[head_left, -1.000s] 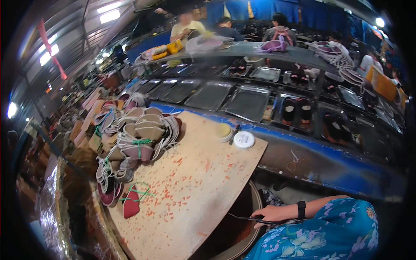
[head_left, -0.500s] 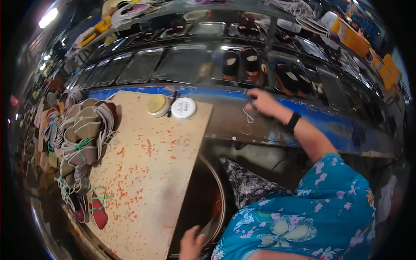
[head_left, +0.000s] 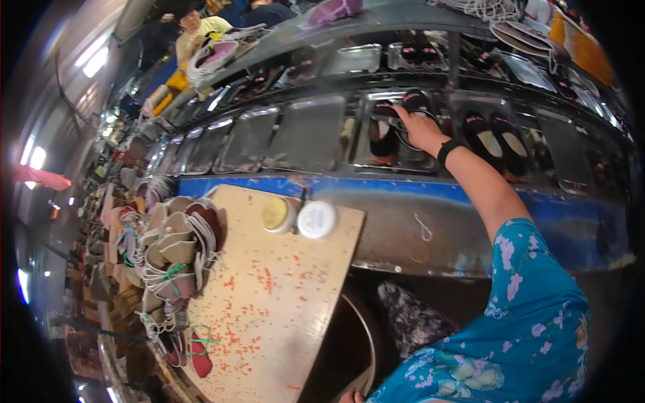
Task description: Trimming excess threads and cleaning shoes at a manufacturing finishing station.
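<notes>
My right hand (head_left: 423,132), with a black band on its wrist, reaches over a shiny metal tray (head_left: 360,160) on the rack. Its fingers are bent over the right one of two black shoes, and the hand hides much of that shoe. The left shoe (head_left: 383,140) of the pair lies right beside my fingertips. Only a small part of my left hand (head_left: 351,397) shows at the lower edge, near the rim of a round container (head_left: 368,334); its fingers cannot be made out.
A pale board (head_left: 295,265) bears orange scraps, a yellow-topped tub (head_left: 277,215) and a white-lidded tub (head_left: 316,219). Corded shoe pieces (head_left: 178,245) are heaped at its left. Another black pair (head_left: 494,144) lies to the right. A person (head_left: 201,33) is at the far left.
My right hand has gone from above the metal ledge forward to the shoes on the tray. My left hand has dropped mostly out of view. The view has tilted up.
</notes>
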Demonstrator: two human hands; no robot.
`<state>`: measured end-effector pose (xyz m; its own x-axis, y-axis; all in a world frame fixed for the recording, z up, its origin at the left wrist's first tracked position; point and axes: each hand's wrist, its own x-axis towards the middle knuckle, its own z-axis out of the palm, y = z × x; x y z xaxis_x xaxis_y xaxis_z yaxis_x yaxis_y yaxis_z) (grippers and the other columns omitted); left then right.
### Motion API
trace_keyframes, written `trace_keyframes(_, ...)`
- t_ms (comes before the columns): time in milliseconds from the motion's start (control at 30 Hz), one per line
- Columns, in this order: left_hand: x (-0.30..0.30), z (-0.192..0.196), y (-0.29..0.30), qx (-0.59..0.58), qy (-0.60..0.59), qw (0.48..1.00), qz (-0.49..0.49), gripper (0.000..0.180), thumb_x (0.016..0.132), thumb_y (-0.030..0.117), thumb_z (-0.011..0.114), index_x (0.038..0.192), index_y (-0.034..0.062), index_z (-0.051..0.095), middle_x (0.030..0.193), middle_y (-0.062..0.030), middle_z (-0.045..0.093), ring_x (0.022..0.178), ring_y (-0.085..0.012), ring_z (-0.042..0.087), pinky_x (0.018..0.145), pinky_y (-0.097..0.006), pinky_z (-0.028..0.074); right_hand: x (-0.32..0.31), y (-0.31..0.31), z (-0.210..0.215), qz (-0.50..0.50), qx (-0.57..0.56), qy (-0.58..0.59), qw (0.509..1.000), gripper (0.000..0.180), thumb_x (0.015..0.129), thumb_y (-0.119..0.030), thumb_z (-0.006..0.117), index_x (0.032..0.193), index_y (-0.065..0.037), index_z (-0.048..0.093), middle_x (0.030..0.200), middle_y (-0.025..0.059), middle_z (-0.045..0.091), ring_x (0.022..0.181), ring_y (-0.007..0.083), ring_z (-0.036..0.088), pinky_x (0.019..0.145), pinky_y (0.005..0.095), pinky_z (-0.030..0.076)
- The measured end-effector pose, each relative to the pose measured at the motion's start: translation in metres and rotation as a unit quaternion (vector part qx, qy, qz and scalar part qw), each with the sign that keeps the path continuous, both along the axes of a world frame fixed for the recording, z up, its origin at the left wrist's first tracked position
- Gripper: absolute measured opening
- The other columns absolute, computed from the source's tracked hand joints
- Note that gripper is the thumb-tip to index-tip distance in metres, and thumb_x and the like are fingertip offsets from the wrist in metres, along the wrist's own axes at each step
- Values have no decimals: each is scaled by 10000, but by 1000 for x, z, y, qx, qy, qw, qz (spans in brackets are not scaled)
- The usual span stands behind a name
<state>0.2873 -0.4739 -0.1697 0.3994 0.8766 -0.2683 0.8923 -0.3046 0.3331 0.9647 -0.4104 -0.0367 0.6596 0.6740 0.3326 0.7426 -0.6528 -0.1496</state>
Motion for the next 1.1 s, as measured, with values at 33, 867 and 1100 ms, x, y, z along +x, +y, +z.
trace_keyframes(33, 5, 8, -1, -20, 19, 999, 21, 287, 853, 325, 537, 1056, 147, 632, 926, -150, 646, 823, -359, 613, 759, -438, 477, -3, 7, 1, 25, 19, -10, 999, 678, 741, 21, 507, 1365, -131, 291, 935, 206, 603, 826, 369, 612, 677, 449, 487)
trace_keyframes(867, -4, 17, 7, -230, -514, 798, 217, 432, 916, 328, 486, 1264, 72, 476, 1130, -114, 595, 922, -250, 616, 753, -346, 495, -363, -7, 61, 605, 334, -17, 723, 681, 667, -276, 783, 1237, -45, 491, 1089, 176, 595, 859, 241, 634, 733, 326, 503)
trace_keyframes(1100, -49, 109, -9, -309, -831, 404, 224, 656, 931, 554, 310, 1317, 26, 362, 1267, -168, 472, 1140, -296, 495, 980, -430, 393, -552, -56, 8, 825, -13, 117, 553, 580, 683, -206, 685, 1223, -155, 480, 695, 70, 595, 611, 254, 612, 503, 365, 481)
